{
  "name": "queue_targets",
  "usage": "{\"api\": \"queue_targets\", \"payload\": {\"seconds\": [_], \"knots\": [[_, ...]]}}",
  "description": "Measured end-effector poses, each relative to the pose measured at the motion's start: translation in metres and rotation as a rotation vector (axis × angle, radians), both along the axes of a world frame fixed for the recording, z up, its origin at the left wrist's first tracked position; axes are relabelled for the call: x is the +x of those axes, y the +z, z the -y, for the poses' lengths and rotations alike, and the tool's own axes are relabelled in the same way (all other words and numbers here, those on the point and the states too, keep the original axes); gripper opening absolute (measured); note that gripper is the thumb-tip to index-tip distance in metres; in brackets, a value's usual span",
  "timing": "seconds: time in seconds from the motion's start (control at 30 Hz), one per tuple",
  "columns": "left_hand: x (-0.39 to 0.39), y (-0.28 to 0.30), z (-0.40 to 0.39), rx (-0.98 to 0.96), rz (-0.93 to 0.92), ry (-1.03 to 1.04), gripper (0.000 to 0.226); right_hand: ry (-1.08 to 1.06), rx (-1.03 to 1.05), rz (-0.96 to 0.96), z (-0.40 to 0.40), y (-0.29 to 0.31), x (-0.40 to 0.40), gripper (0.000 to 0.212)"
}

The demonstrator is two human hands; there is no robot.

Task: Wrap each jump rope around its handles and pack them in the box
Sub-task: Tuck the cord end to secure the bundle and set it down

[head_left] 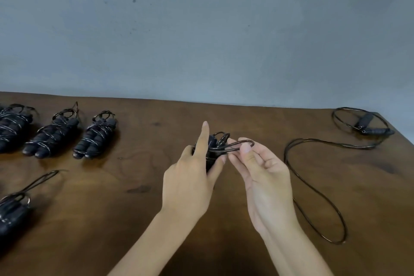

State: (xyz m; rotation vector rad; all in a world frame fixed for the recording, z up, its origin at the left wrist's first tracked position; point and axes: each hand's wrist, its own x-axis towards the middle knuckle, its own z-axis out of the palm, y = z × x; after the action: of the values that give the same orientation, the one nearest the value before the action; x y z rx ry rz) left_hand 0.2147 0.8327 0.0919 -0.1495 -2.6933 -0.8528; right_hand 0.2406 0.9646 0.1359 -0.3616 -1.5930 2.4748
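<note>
Gripping black handles (211,152) w/ left hand (190,177), index finger straight up, above centre of wooden table (224,119). Pinching cord loop (235,144) w/ right hand (264,175), thumb + fingers curled round it. Lying loose at right: unwrapped rope (313,186), handles far corner. Sitting at left: three wrapped bundles (95,135) in a row, one more nr left edge.

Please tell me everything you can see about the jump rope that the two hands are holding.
The held jump rope is black, with thin glossy cord wound around dark handles that look like foam. The left hand grips the handles above the wooden table, forefinger pointing up. The right hand pinches a last loop of cord, drawn out to the right. Most of the handles are hidden.
</note>
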Motion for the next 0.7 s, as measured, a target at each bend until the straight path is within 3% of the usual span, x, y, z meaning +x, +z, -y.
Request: {"api": "queue_targets", "payload": {"seconds": [0.13, 0.37, 0.7], "knots": [[0.006, -0.001, 0.009, 0.132, 0.149, -0.07, 0.076, 0.01, -0.11, -0.004, 0.013, -0.008, 0.0, 0.026], [0.015, -0.011, 0.028, 0.161, 0.128, -0.151, 0.072, 0.098, -0.113, 0.131, 0.02, -0.013, 0.001, 0.021], [0.024, -0.022, 0.055, 0.027, 0.112, -0.245, 0.073, 0.468, 0.428, 0.317, 0.014, -0.005, -0.008, 0.016]]}}
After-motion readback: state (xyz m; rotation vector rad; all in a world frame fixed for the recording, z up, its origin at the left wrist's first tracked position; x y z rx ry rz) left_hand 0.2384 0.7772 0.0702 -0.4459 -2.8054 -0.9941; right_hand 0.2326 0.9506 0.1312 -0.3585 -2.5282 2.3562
